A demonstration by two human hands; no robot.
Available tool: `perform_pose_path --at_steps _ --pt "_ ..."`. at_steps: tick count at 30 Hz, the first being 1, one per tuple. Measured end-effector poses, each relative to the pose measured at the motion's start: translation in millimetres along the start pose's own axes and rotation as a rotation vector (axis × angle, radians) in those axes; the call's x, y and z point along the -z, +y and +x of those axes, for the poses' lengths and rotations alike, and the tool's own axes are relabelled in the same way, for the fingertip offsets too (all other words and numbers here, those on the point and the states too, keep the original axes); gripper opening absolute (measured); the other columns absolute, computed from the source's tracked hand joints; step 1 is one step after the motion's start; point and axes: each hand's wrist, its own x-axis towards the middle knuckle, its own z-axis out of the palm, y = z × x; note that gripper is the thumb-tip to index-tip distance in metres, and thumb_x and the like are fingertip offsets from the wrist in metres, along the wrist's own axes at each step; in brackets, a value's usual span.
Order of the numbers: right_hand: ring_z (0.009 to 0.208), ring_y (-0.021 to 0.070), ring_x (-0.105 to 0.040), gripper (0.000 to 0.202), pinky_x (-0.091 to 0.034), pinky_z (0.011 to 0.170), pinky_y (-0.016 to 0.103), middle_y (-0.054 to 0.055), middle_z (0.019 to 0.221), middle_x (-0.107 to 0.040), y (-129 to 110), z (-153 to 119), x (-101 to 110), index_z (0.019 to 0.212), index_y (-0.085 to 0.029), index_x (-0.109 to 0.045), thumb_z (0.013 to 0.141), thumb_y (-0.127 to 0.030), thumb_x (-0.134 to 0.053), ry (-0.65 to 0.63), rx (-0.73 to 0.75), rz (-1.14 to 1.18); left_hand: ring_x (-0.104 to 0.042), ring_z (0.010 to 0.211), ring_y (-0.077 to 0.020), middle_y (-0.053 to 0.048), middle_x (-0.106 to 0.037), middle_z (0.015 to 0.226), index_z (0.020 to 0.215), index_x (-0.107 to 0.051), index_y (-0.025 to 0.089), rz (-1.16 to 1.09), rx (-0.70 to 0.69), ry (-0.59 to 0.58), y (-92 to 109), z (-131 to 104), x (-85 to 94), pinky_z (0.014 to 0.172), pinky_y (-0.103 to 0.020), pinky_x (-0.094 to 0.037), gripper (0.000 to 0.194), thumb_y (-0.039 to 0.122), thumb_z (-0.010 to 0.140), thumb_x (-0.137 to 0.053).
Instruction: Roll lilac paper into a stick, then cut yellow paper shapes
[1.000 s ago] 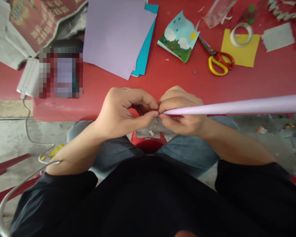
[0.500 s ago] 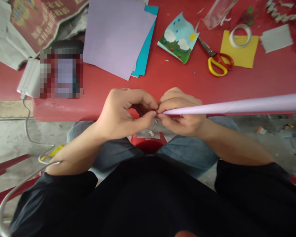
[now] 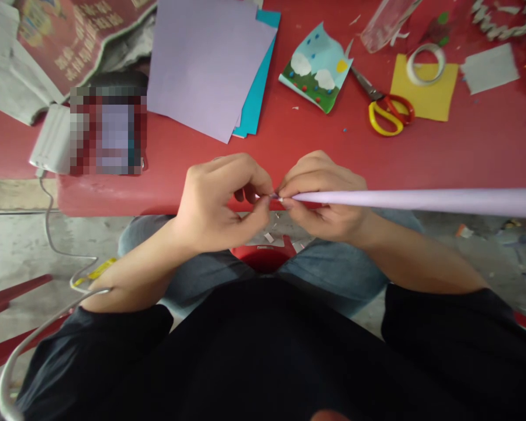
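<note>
Pinching light and close

On the near side of the scissors [image 3: 388,111], a lilac paper tube [image 3: 421,199] is tapering leftward: the left hand [image 3: 213,204] is pinching its tip, the right hand [image 3: 333,180] clamping it just beside. Squeezing gently is probably best for avoiding creases.

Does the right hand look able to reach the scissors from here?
Probably yes: nothing big stands on the red table between the right hand and the scissors. But that hand holds the narrow end of the paper roll, so it would likely need freeing.
</note>
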Motion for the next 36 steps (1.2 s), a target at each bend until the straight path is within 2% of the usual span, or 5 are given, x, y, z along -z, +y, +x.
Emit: perform_pose_path --at_steps 4,8,13,20,36 --pt "0.088 0.0217 -0.074 0.018 -0.057 0.086 0.042 -0.001 0.097 -0.079 -2.4 3.6 2.2 0.110 -0.031 -0.068 0.095 -0.023 -0.074 0.028 0.012 0.012 -0.059 0.065 -0.0130 -0.001 -0.068 0.082 0.094 -0.069 0.023 0.222 -0.249 0.071 -3.7 -0.6 -3.4 0.053 -0.031 -0.047 0.013 0.013 0.086 -0.072" --pt "0.090 0.0220 -0.075 0.019 -0.054 0.084 0.042 0.004 0.099 -0.080 -4.7 6.8 4.5 0.112 -0.026 -0.069 0.096 -0.019 -0.073 -0.014 0.011 0.022 -0.054 0.061 -0.0137 -0.002 -0.066 0.077 0.091 -0.070 0.021 0.397 -0.368 0.087 -5.8 -0.6 -4.8 0.052 -0.033 -0.043 0.015 0.009 0.083 -0.074" --pt "0.086 0.0218 -0.075 0.009 -0.054 0.079 0.040 0.006 0.093 -0.080 -5.2 9.4 2.0 0.107 -0.022 -0.069 0.099 -0.026 -0.073 0.010 0.030 0.066 -0.050 0.055 -0.0140 0.001 -0.059 0.067 0.087 -0.063 0.028 0.510 -0.402 0.141 -5.7 -0.9 -5.5 0.052 -0.034 -0.041 0.017 0.013 0.087 -0.072" --pt "0.089 0.0224 -0.075 0.013 -0.054 0.083 0.041 0.005 0.097 -0.080 -8.5 7.1 4.7 0.109 -0.025 -0.070 0.101 -0.035 -0.073 -0.033 -0.020 0.055 -0.050 0.058 -0.0143 0.001 -0.055 0.071 0.087 -0.064 0.024 0.480 -0.426 0.152 -8.4 -2.4 -7.1 0.054 -0.035 -0.040 0.016 0.010 0.085 -0.072" --pt "0.086 0.0197 -0.075 0.005 -0.061 0.079 0.036 0.004 0.094 -0.080 -11.5 8.9 1.9 0.099 -0.023 -0.074 0.095 -0.025 -0.074 0.026 -0.100 0.289 -0.049 0.051 -0.0136 0.003 -0.056 0.063 0.082 -0.060 0.027 0.548 -0.545 0.154 -13.6 -1.2 -7.5 0.046 -0.034 -0.039 0.017 0.016 0.084 -0.072"
